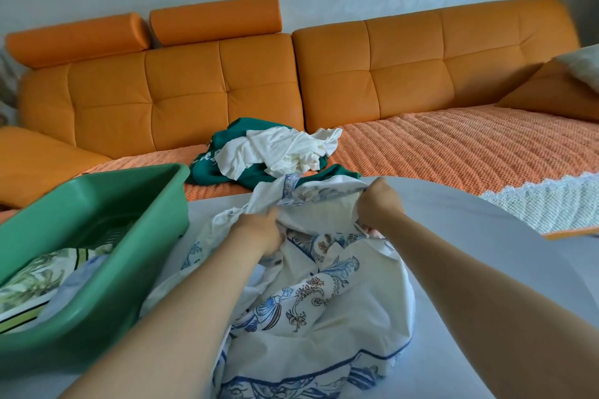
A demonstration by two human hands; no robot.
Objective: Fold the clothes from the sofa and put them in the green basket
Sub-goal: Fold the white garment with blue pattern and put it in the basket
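A white garment with a blue and brown print (311, 298) lies bunched on the pale table (470, 269) in front of me. My left hand (259, 230) grips its upper edge at the left. My right hand (379, 204) grips the same edge at the right, lifting it a little. The green basket (107, 204) stands on the table at the left, with folded patterned cloth (35, 282) inside it. On the orange sofa (194, 81) behind the table sits a pile: a white garment (282, 149) on top of a dark green one (223, 168).
An orange quilted throw (453, 146) covers the sofa seat, with a white lace-edged cloth (551, 204) at the right. Cushions (557, 87) lean in the sofa's right corner. The basket is close to my left forearm.
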